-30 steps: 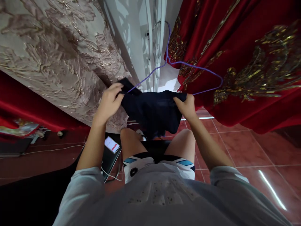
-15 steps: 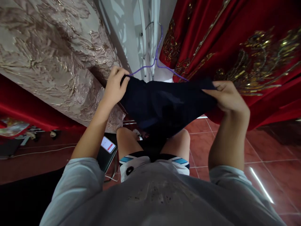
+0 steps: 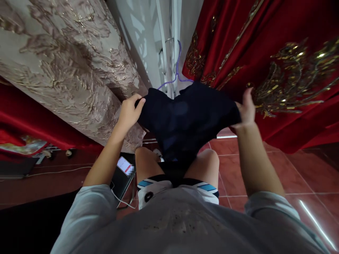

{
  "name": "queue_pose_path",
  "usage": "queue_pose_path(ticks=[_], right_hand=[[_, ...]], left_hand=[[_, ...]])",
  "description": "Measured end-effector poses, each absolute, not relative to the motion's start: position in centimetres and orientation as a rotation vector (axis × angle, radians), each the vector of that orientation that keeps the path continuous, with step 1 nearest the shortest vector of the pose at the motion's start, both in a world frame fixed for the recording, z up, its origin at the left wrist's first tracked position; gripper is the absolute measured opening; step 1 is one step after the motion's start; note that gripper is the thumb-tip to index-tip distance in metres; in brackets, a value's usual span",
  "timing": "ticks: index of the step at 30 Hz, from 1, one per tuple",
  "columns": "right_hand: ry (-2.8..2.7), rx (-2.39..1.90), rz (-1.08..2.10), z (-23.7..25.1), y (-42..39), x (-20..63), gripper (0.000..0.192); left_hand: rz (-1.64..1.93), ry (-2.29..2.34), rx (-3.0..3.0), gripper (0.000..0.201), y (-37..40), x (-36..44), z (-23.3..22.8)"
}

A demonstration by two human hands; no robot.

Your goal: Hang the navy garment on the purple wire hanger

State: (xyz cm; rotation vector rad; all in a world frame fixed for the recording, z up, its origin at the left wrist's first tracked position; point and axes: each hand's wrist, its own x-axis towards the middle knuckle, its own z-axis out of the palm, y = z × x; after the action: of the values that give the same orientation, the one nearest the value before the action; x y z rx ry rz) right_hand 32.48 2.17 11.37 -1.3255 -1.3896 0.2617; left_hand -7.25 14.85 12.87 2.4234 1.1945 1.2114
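Single head camera, looking steeply down, close over hands [image 3: 185, 113] and lap.

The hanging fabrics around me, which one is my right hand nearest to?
The red gold-embroidered curtain, right behind the right hand; the beige brocade one hangs beside the left hand.

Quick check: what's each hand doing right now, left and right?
Left hand: closed, pinching the left edge of the dark navy garment.
Right hand: gripping the garment's right edge, fingers partly hidden behind the cloth.

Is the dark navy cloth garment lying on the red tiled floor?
No, the dark navy cloth garment is held up in the air between the left hand and right hand, above the red tiled floor.
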Motion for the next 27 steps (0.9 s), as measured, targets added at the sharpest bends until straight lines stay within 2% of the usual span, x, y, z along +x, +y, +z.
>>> queue_pose_path(ticks=[1,3,5,8,10,12,17,20,22,23,24,27], right_hand=[[-1.386,-1.298,0.468,11.7,2.0,32.6,0.057],[-1.296,-1.227,0.846,12.7,1.3,32.6,0.034],[-1.174,-1.181,0.9,13.8,0.6,32.2,0.017],[-1.065,-1.086,0.689,14.7,-0.7,31.2,0.017],[-1.06,-1.017,0.625,14.5,-1.9,30.1,0.015],[-1.252,-0.999,0.655,13.9,-3.2,28.3,0.013],[-2.135,-0.818,1.045,12.0,-4.8,23.4,0.018],[-2.062,-0.899,0.853,10.5,-3.3,23.3,0.025],[-1.924,-1.017,0.664,9.3,-1.8,24.2,0.046],[-1.888,-1.054,0.636,8.6,-1.2,24.7,0.057],[-1.882,-1.074,0.674,8.1,-0.5,25.1,0.059],[-1.853,-1.107,0.976,7.1,0.9,25.6,0.037]], left_hand=[[1.228,1.179,2.43,0.027,14.7,-7.1,13.0],[1.326,1.116,2.439,0.027,14.1,-6.1,13.4],[1.466,1.055,2.44,0.027,13.0,-4.6,14.3],[1.649,0.998,2.356,0.032,10.5,-2.6,15.8],[1.615,0.928,2.236,0.033,8.6,-1.7,16.9],[1.423,0.813,2.037,0.034,6.7,-1.1,17.8],[0.79,0.619,1.406,0.041,2.9,-2.2,18.1],[0.341,0.589,1.393,0.031,1.4,-4.9,17.1],[0.137,0.636,1.526,0.02,1.2,-6.7,16.7],[0.124,0.677,1.613,0.016,1.5,-7.5,16.6],[0.179,0.719,1.705,0.015,2.0,-8.1,16.6],[0.554,0.849,1.88,0.019,4.6,-8.9,17.0]])
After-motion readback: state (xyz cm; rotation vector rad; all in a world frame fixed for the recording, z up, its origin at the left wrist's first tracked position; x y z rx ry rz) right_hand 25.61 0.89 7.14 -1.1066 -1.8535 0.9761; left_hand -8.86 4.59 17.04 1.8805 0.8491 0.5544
